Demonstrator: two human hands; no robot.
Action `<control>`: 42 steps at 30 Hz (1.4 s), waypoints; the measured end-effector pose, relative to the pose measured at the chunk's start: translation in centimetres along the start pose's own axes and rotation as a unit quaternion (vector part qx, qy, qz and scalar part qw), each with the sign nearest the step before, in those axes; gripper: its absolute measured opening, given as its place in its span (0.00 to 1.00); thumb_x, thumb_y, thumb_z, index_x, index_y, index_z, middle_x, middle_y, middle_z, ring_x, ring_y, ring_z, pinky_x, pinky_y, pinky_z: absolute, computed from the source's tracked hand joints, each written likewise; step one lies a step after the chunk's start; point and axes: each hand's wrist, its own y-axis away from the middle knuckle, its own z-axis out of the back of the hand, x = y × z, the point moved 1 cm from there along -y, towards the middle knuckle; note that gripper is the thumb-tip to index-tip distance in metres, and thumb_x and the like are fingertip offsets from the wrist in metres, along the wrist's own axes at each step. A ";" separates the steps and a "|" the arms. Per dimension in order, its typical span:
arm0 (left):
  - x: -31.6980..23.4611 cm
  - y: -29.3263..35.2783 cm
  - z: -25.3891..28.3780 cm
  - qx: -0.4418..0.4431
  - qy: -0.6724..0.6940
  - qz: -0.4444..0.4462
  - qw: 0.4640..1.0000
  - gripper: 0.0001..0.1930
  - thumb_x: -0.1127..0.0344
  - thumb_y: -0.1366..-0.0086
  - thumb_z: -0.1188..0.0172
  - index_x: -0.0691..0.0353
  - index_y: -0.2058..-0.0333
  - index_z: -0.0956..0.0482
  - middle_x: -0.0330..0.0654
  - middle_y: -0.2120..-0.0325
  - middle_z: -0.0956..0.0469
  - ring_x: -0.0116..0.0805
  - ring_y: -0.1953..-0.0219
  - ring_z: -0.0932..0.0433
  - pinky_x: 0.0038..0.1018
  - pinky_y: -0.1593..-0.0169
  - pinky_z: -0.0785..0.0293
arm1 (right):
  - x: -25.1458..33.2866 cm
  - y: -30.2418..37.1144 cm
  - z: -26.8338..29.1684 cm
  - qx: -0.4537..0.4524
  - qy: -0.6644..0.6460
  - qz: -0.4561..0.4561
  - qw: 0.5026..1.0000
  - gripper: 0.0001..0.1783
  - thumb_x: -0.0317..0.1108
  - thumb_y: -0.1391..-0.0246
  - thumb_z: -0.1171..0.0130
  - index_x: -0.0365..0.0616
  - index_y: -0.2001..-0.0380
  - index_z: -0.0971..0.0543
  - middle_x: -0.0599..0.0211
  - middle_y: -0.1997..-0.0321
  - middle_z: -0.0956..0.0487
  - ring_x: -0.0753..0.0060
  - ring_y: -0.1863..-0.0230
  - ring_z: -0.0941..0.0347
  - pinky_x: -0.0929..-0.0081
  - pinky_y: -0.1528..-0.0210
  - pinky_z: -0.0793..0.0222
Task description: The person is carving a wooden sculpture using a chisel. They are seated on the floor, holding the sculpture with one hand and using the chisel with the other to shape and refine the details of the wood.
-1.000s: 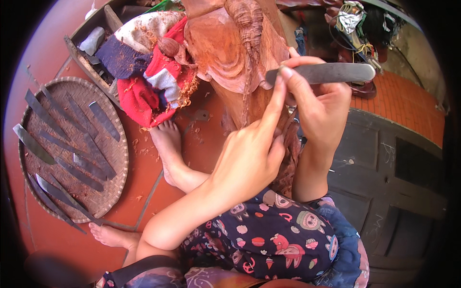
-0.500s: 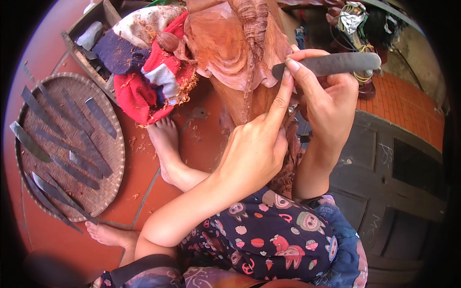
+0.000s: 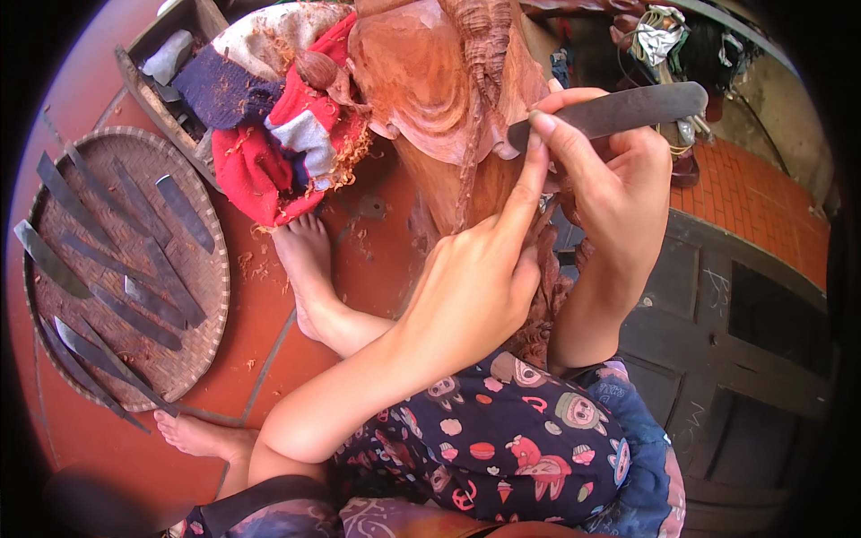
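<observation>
The right hand (image 3: 617, 184) grasped a blade (image 3: 639, 108) at the frame's upper right, by the carving (image 3: 414, 85), while the left hand (image 3: 475, 282) extended a forefinger toward the blade's left end, its hold impossible to tell.

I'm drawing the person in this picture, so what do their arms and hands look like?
The left hand and right hand are both bare, with slim fingers and no gloves. I can't see any rings, watch or bracelets. The left forearm and right forearm are bare too, with no sleeves over them.
</observation>
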 end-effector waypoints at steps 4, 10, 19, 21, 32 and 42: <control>-0.1 -0.1 0.2 -0.022 -0.022 -0.045 0.998 0.45 0.78 0.39 0.45 0.58 0.26 0.57 0.57 0.67 0.17 0.56 0.64 0.16 0.41 0.58 0.20 | 0.0 -0.2 0.1 0.003 -0.025 0.035 0.999 0.05 0.23 0.42 0.37 0.31 0.64 0.18 0.69 0.71 0.18 0.86 0.69 0.25 0.85 0.64 0.27; 0.0 -0.1 0.4 -0.016 -0.019 -0.040 0.999 0.45 0.77 0.39 0.45 0.57 0.26 0.56 0.56 0.67 0.17 0.57 0.64 0.16 0.41 0.58 0.20 | -0.1 -0.2 0.0 -0.021 -0.047 -0.019 0.998 0.06 0.23 0.42 0.36 0.32 0.62 0.18 0.68 0.71 0.17 0.86 0.72 0.24 0.87 0.65 0.27; -0.1 -0.1 0.0 -0.021 -0.008 -0.038 0.999 0.45 0.76 0.39 0.45 0.55 0.26 0.56 0.57 0.67 0.16 0.56 0.65 0.16 0.40 0.59 0.20 | -0.1 -0.4 0.1 -0.017 -0.036 -0.009 0.999 0.05 0.23 0.43 0.37 0.32 0.64 0.17 0.68 0.72 0.17 0.85 0.72 0.24 0.86 0.69 0.28; 0.0 0.0 0.1 -0.017 -0.017 -0.020 1.000 0.45 0.77 0.39 0.45 0.56 0.26 0.56 0.57 0.67 0.16 0.56 0.66 0.15 0.39 0.59 0.20 | -0.2 -0.4 0.2 -0.041 -0.027 0.000 0.999 0.04 0.22 0.46 0.38 0.32 0.67 0.17 0.68 0.76 0.18 0.84 0.72 0.24 0.82 0.70 0.28; -0.1 0.0 0.2 -0.010 -0.003 -0.007 1.000 0.44 0.77 0.39 0.45 0.57 0.26 0.56 0.56 0.66 0.16 0.54 0.66 0.15 0.39 0.61 0.20 | 0.1 -0.3 -0.1 0.000 0.030 0.064 0.997 0.04 0.21 0.45 0.38 0.32 0.66 0.17 0.67 0.74 0.18 0.84 0.72 0.24 0.82 0.71 0.29; 0.2 -0.1 0.2 -0.011 -0.005 -0.012 1.000 0.44 0.77 0.38 0.45 0.56 0.26 0.55 0.57 0.66 0.16 0.53 0.66 0.15 0.39 0.60 0.20 | -0.2 -0.4 0.1 0.006 0.078 0.090 0.993 0.05 0.23 0.42 0.37 0.32 0.63 0.18 0.66 0.72 0.17 0.86 0.73 0.25 0.87 0.73 0.33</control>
